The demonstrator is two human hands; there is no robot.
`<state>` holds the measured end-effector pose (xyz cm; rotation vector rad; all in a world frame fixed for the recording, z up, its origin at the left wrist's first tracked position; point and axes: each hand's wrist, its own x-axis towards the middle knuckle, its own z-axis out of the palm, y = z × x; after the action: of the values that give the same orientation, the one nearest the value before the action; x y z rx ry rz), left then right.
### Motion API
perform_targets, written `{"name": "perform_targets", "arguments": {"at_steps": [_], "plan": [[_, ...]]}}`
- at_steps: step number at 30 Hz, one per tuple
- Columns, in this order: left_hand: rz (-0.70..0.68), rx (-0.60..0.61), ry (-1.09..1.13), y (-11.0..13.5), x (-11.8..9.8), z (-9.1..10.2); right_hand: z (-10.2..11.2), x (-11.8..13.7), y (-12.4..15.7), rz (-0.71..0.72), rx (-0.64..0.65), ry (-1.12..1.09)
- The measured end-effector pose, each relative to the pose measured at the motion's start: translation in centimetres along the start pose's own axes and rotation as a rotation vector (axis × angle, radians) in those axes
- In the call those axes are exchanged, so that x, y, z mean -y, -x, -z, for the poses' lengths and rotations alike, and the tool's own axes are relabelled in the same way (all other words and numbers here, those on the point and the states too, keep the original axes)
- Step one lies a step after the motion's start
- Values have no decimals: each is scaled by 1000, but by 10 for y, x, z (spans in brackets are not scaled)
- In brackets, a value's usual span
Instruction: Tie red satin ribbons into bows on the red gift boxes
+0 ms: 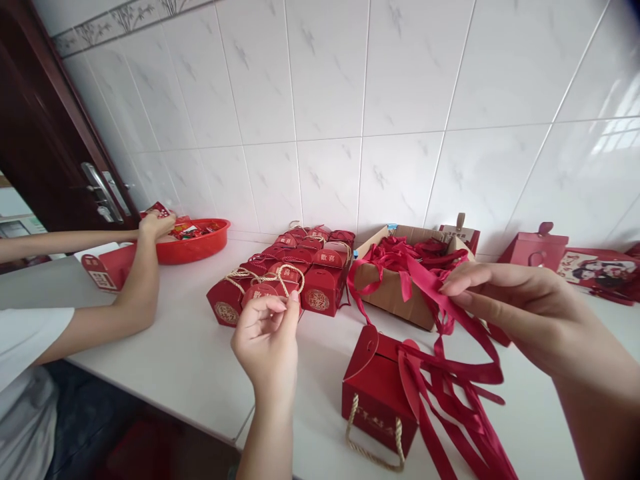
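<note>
My right hand (520,313) pinches a red ribbon (465,317) between thumb and fingertips, and its strip runs left toward an open cardboard box (400,303) full of ribbons. My left hand (270,340) is raised in front of the grouped gift boxes, its fingers curled in toward the thumb. Whether anything thin is in that grip I cannot make out. Between my hands, nearer me, a red gift box (377,387) with a twisted rope handle (375,457) stands on the white table. Several loose ribbons (463,420) trail over its right side.
Several tied red gift boxes (320,283) stand in rows at the table's middle. On the left, another person's hand (156,225) holds a red packet above a red basin (195,245) of sweets. A red carton (107,267) lies near that arm. Red bags (537,250) lean by the tiled wall.
</note>
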<state>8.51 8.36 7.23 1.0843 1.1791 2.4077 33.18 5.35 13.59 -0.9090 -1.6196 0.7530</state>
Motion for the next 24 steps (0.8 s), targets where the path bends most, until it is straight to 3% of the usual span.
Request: {"name": "perform_targets", "arguments": {"at_steps": [2,4,6,9,11,13,16,18,24], "plan": [[57,-8,23,-2,5,-1,0,1,0,-32,-15,-31],[132,67,25,-4,6,1,-1,4,0,-81,-56,-76],[259,293,-21,-5,3,5,-2,7,0,-109,-79,-113],[462,806,-155,-2,-6,10,-3,10,0,-132,-68,-152],[484,981,-205,2,-11,10,-3,9,0,-138,-43,-178],[431,889,-192,5,-13,8,-3,9,-1,-119,-10,-199],[325,504,-59,4,-13,5,-3,6,-2,-85,17,-186],[306,331,42,1,-11,4,-2,4,-3,-86,13,-153],[377,257,128,-4,-4,2,-1,-2,-5,-49,46,-177]]}}
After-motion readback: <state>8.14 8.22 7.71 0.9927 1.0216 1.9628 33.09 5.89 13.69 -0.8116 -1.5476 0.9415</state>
